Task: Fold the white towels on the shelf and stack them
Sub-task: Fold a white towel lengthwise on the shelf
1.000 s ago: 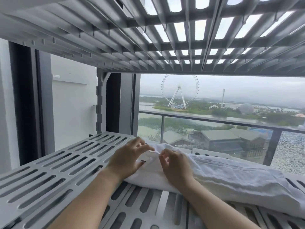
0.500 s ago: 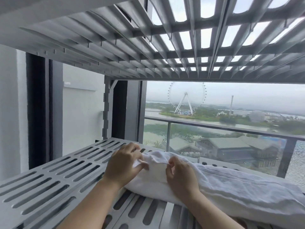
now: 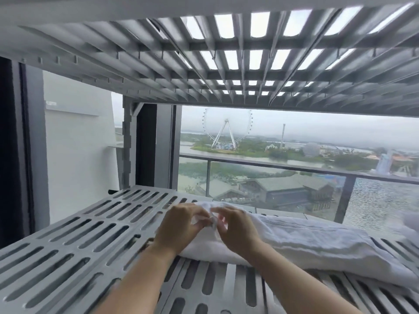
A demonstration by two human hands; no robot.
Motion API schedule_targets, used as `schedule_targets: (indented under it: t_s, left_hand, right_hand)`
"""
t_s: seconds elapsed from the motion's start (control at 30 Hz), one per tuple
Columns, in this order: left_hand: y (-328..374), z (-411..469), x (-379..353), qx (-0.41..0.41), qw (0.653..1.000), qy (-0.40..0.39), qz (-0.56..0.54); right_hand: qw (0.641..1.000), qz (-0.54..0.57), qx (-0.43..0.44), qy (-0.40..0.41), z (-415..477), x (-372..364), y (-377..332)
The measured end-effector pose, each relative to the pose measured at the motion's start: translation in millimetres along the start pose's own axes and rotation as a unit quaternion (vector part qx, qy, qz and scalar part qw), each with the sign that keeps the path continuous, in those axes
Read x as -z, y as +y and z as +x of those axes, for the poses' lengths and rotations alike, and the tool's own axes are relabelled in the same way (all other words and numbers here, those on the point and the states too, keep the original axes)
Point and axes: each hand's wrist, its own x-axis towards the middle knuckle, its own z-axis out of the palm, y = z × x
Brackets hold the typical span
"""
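A white towel (image 3: 306, 243) lies bunched lengthwise on the grey slotted shelf (image 3: 74, 248), running from the middle to the right edge of the view. My left hand (image 3: 179, 225) and my right hand (image 3: 238, 227) meet at its left end, fingertips almost touching. Both pinch a small fold of the cloth between thumb and fingers. The palms hide the corner itself. A second bit of white cloth (image 3: 410, 220) shows at the far right edge.
Another slotted shelf (image 3: 226, 71) hangs close overhead. A grey upright post (image 3: 127, 146) stands at the shelf's back left corner. Behind the shelf are a window, a glass balcony rail (image 3: 283, 168) and a distant view.
Both hands have drawn closer together at the towel's left end, gathering the corner between the fingertips. The camera has tilted and shifted a little to the left.
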Motion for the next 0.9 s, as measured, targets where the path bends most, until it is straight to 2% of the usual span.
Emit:
schedule_targets:
  t_s: [0.2,0.5,0.63,0.77,0.9]
  left_hand:
    - [1,-4,-4,0.001,1.0,0.014,0.021]
    - [-2,-6,-7,0.018,0.999,0.014,0.033]
    - [-2,-5,-4,0.024,0.998,0.042,0.028]
    - [2,-3,-6,0.01,0.999,0.05,0.006]
    - [2,-2,-5,0.001,0.999,0.024,-0.033]
  right_hand:
    - [0.992,0.052,-0.069,0.09,-14,-10,1]
    - [0.997,0.057,-0.017,0.051,-21,-16,-2]
    - [0.999,0.012,-0.013,0.042,-24,-19,-5]
    - [0.997,-0.012,-0.045,0.056,-22,-20,-4]
    - [0.994,0.004,-0.066,0.089,-19,-17,-3]
